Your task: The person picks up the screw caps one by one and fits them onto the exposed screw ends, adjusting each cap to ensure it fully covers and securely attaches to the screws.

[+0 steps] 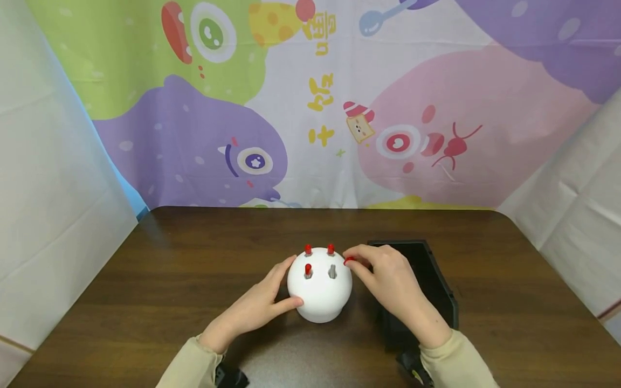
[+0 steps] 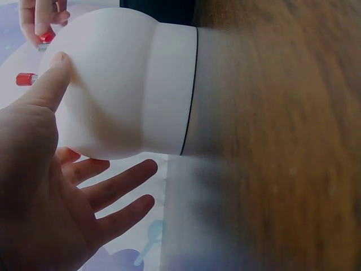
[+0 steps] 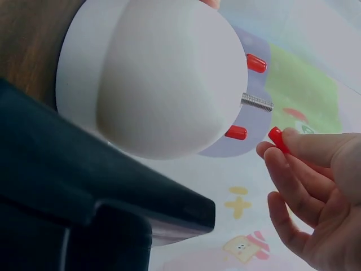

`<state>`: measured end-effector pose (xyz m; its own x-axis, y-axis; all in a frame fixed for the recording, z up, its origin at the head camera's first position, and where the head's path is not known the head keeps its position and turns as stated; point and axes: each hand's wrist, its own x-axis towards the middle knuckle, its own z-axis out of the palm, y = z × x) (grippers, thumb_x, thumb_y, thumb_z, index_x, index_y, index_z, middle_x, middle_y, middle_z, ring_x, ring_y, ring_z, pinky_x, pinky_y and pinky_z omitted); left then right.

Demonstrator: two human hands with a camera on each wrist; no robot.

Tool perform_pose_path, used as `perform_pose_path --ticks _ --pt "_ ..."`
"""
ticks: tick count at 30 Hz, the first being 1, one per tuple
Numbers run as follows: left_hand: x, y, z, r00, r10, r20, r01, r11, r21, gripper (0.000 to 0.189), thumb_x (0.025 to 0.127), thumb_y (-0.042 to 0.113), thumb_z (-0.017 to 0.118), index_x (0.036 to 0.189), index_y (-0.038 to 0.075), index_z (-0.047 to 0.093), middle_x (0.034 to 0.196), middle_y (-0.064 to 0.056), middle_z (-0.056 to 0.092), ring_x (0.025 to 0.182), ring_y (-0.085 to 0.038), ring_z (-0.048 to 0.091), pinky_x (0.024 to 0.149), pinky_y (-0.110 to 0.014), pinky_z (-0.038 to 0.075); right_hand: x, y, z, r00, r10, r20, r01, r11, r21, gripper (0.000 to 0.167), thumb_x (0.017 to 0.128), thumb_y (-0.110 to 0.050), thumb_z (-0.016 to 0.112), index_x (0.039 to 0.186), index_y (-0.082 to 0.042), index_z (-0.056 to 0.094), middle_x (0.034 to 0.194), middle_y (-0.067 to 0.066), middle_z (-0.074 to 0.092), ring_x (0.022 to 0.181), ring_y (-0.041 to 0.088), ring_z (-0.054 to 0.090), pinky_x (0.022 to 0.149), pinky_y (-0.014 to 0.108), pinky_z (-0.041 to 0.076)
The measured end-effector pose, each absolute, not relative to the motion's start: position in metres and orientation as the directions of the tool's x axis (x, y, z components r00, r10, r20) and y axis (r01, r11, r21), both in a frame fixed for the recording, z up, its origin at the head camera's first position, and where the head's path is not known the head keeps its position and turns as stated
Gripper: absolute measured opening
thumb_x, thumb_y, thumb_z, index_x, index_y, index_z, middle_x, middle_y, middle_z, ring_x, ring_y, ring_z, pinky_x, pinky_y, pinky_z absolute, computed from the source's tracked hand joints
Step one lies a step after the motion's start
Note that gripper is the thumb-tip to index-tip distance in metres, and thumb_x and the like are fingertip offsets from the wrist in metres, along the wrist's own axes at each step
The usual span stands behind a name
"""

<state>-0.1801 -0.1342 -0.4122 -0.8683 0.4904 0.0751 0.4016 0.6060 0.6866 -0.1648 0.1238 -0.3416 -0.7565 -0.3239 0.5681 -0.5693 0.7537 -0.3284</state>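
Note:
A white ball-shaped body (image 1: 319, 293) on a short round base stands on the table, with several threaded studs on top. Red caps sit on three of them, such as the cap (image 1: 308, 269) at the near left. The near right stud (image 1: 332, 271) is bare, its metal thread showing in the right wrist view. My left hand (image 1: 264, 296) holds the body from the left, thumb on the near side, index finger behind. Between thumb and index finger my right hand (image 1: 388, 275) pinches a loose red cap (image 3: 277, 139), just apart from the bare stud.
A black tray (image 1: 443, 302) lies on the table to the right, partly under my right forearm. In the right wrist view its dark wall (image 3: 113, 164) rises close beside the white body. A patterned curtain (image 1: 320, 108) hangs behind the brown table (image 1: 194, 253).

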Motion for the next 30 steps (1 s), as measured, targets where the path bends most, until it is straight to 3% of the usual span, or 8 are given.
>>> perform_pose_path --ticks 15,30 --pt "-0.18 -0.135 -0.412 -0.869 0.49 0.068 0.396 0.605 0.691 0.08 0.081 0.06 0.053 0.143 0.041 0.006 0.147 0.009 0.022 0.13 -0.014 0.035 0.098 -0.043 0.038 -0.165 0.116 -0.344 -0.683 -0.324 0.655 -0.624 0.724 -0.293 0.014 0.075 -0.021 0.074 0.088 -0.016 0.072 0.073 -0.006 0.068 0.062 0.01 0.052 0.054 0.023 0.042" --pt "-0.18 -0.134 -0.412 -0.866 0.496 0.065 0.397 0.6 0.695 0.08 0.081 0.061 0.053 0.142 0.042 0.006 0.146 0.009 0.023 0.129 -0.014 0.036 0.097 -0.042 0.039 -0.168 0.109 -0.345 -0.661 -0.35 0.664 -0.65 0.709 -0.273 0.015 0.075 -0.017 0.075 0.09 -0.014 0.071 0.085 -0.004 0.07 0.065 0.006 0.058 0.063 0.026 0.045"
